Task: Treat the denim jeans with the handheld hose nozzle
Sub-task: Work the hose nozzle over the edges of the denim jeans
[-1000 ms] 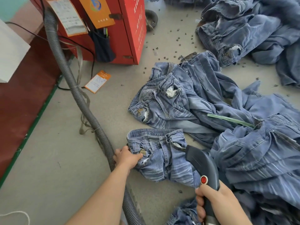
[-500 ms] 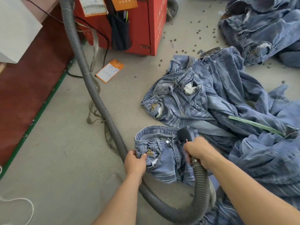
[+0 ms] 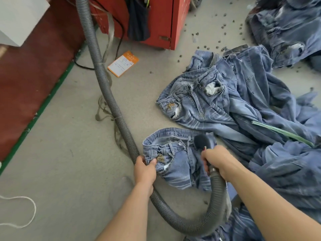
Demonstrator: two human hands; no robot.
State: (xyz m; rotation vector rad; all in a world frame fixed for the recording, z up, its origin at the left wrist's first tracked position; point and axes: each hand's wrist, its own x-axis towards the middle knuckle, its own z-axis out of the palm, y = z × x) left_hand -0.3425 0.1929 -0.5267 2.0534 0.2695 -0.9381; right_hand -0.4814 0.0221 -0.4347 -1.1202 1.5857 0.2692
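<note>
The jeans [image 3: 175, 159] are spread on the floor [image 3: 69, 162], their waistband corner pinched by the left hand [image 3: 145, 169]. The nozzle [image 3: 202, 141] is pressed against the fly area, gripped by curled fingers [image 3: 205, 156] of the right hand [image 3: 217, 159], the grey hose [image 3: 107, 94] looping behind.

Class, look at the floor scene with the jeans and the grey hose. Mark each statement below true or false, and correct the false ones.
1. The left hand grips the nearest jeans at the waistband. True.
2. The right hand holds the nozzle over those jeans. True.
3. The orange tag lies on the jeans. False: it lies on the bare floor beside the grey hose.
4. The cabinet is blue. False: it is red.
</note>
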